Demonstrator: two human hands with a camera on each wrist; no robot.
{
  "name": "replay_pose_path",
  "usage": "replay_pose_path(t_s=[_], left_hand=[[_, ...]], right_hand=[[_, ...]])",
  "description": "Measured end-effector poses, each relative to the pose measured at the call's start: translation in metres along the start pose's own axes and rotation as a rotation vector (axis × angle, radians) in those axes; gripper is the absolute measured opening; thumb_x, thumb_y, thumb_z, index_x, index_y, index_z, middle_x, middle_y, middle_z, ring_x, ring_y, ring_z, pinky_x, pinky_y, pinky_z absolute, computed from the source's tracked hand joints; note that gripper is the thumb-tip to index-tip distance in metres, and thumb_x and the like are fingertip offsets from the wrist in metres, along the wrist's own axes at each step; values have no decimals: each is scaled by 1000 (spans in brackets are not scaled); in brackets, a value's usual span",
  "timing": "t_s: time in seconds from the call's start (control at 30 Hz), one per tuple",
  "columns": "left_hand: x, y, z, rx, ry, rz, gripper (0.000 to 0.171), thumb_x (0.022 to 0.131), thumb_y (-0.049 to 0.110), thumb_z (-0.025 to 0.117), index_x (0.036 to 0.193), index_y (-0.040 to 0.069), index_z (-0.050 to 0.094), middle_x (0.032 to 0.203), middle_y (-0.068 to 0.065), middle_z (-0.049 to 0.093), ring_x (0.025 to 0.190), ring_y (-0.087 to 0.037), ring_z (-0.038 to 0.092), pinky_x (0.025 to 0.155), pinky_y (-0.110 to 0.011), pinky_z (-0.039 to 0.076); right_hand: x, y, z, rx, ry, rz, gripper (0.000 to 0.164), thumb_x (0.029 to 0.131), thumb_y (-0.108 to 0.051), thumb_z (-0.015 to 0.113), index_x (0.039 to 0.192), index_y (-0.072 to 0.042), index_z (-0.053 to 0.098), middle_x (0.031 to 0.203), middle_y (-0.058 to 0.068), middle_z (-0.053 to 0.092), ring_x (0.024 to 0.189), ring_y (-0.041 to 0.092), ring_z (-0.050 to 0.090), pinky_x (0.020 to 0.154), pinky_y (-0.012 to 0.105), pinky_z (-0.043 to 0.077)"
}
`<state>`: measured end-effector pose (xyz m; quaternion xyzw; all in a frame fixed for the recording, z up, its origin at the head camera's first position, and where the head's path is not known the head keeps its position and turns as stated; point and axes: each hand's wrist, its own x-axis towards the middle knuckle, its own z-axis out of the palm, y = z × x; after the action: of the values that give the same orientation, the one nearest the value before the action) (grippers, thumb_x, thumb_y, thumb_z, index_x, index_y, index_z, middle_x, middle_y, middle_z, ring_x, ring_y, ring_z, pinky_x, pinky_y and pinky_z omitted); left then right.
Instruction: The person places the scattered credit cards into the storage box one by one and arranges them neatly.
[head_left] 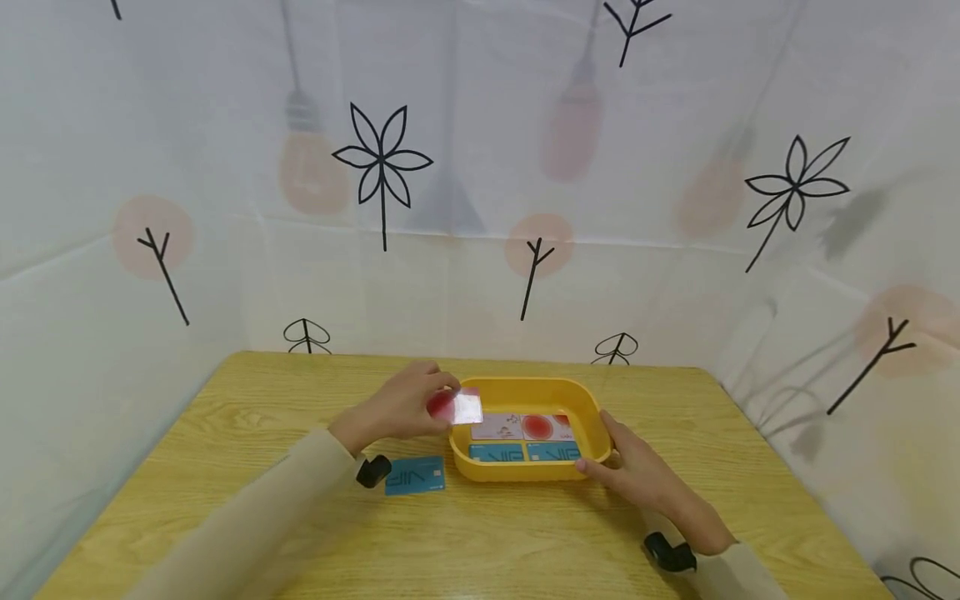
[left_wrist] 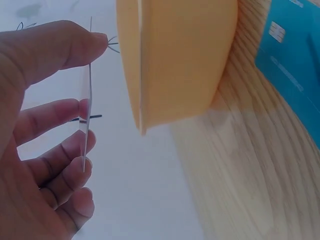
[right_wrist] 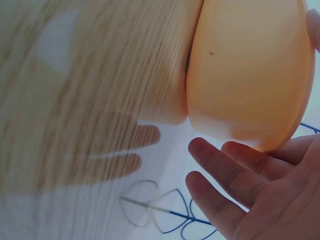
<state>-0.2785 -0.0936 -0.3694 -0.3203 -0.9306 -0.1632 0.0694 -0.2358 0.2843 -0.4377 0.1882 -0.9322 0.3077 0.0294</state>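
Note:
My left hand (head_left: 408,400) pinches a red-and-white card (head_left: 467,407) over the left rim of a yellow plastic tray (head_left: 517,472). In the left wrist view the card (left_wrist: 89,95) shows edge-on between thumb and fingers, beside the tray's outer wall (left_wrist: 185,60). My right hand (head_left: 637,471) holds the tray's right end, its thumb at the front rim and fingers along the side. Inside lie a pale pink card (head_left: 491,428) and a card with a red circle (head_left: 558,429) behind two blue VIP cards, one left (head_left: 495,453) and one right (head_left: 553,452).
Another blue VIP card (head_left: 415,476) lies on the wood-grain table (head_left: 510,542), just left of the tray and below my left wrist. A white curtain with plant and bulb prints (head_left: 450,283) hangs behind the table and along both sides.

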Motion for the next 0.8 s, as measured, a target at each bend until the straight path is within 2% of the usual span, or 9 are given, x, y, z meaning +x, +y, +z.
replay_pose_path(t_s=[0.23, 0.5, 0.67, 0.8], left_hand=[[15, 10, 5, 4, -27, 17, 49, 76, 39, 76, 120, 22, 61, 99, 7, 49, 90, -13, 42, 73, -27, 41], [35, 20, 15, -43, -78, 36, 51, 78, 39, 76, 123, 22, 60, 110, 5, 52, 97, -14, 44, 82, -30, 44], [48, 28, 23, -29, -106, 50, 51, 78, 41, 76, 123, 23, 60, 108, 6, 51, 98, -14, 43, 83, -28, 44], [59, 36, 23, -20, -111, 58, 51, 79, 40, 76, 124, 24, 60, 107, 6, 51, 98, -13, 43, 83, -27, 44]], right_hand=[[0, -4, -2, -3, -8, 12, 99, 85, -55, 63, 149, 5, 17, 145, 24, 36, 120, 34, 52, 99, 57, 36], [-1, -4, -1, -4, -5, 27, 98, 85, -52, 65, 149, 5, 17, 145, 24, 37, 121, 35, 50, 99, 58, 35], [-2, -4, -2, -21, -19, 50, 101, 85, -57, 62, 149, 6, 16, 147, 26, 33, 123, 38, 48, 100, 59, 34], [-1, -3, -2, -16, -22, 51, 101, 85, -58, 62, 150, 6, 15, 147, 26, 34, 122, 37, 49, 100, 59, 34]])
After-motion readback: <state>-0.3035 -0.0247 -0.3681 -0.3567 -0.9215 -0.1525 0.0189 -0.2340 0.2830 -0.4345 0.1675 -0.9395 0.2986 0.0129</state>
